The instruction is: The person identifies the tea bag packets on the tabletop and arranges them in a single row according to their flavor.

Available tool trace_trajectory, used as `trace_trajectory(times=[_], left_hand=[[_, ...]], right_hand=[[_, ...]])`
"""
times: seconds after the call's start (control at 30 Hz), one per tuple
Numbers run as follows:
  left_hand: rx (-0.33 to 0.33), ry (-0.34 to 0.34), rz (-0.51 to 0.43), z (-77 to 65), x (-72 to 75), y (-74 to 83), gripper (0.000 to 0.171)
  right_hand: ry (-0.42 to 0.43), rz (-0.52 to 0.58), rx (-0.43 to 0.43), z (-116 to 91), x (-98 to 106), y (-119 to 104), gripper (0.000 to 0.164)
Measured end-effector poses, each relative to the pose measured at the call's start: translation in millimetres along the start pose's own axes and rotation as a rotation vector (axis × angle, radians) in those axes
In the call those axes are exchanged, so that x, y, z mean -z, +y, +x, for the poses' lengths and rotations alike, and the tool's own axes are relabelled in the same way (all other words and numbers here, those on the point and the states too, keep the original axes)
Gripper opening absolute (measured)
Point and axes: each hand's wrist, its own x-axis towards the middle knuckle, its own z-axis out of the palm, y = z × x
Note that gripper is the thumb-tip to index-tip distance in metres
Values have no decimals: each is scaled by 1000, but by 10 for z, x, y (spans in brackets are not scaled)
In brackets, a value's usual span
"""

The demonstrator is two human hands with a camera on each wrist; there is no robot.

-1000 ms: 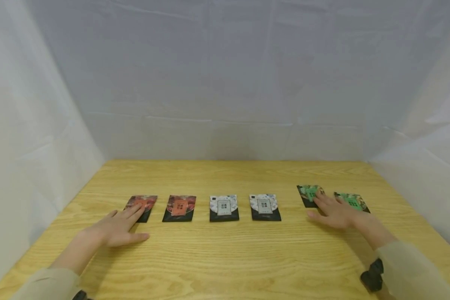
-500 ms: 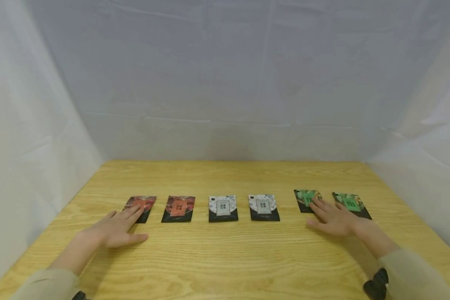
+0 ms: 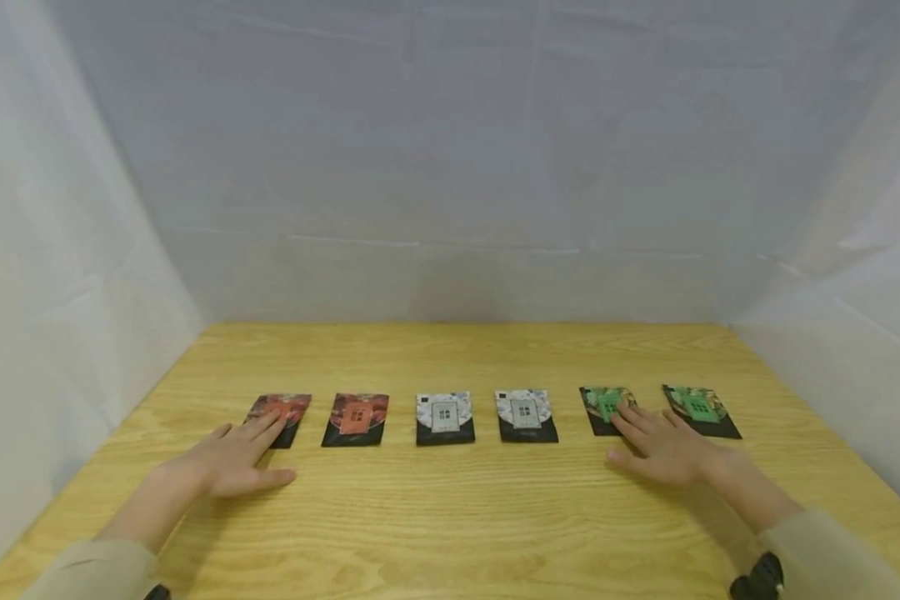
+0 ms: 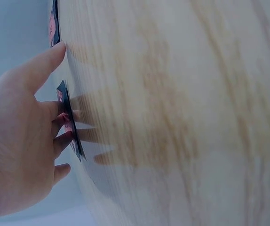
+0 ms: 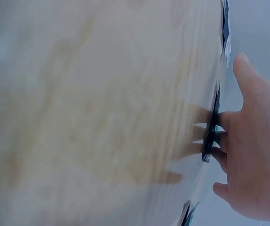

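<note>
My left hand (image 3: 228, 460) is spread out, its fingertips resting on the leftmost red-and-black packet (image 3: 291, 408); the thumb points right over the wood. In the left wrist view this packet (image 4: 69, 123) lies under the fingers. On the other side my right hand (image 3: 663, 446) touches a green-and-black packet (image 3: 598, 408) with straight fingertips, covering its right part. The right wrist view shows that packet (image 5: 212, 125) edge-on beneath the fingers. A second green packet (image 3: 703, 408) lies just beyond the right hand, slightly turned.
Between the hands lie another red packet (image 3: 356, 419) and two white-and-black packets, the left one (image 3: 446, 418) and the right one (image 3: 526, 416). All the packets lie flat in one row on the wooden table (image 3: 450, 517). White sheeting (image 3: 450, 167) hangs behind and at both sides.
My right hand has slid the inner green packet toward me and a little left, bringing it level with the row and straighter. The left hand has stayed on its red packet.
</note>
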Motion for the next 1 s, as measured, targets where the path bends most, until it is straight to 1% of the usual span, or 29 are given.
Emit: trace_trajectory(times=[0.23, 0.43, 0.57, 1.0], left_hand=[[4, 0, 0, 4, -7, -2, 93], [10, 3, -1, 14, -21, -10, 95], [10, 8, 5, 15, -31, -11, 96], [11, -11, -4, 12, -9, -2, 94]], right_hand=[[8, -31, 6, 0, -21, -67, 78], [-5, -46, 4, -12, -16, -125, 79], [-7, -52, 1, -6, -24, -133, 80], [-17, -63, -7, 8, -23, -127, 83]])
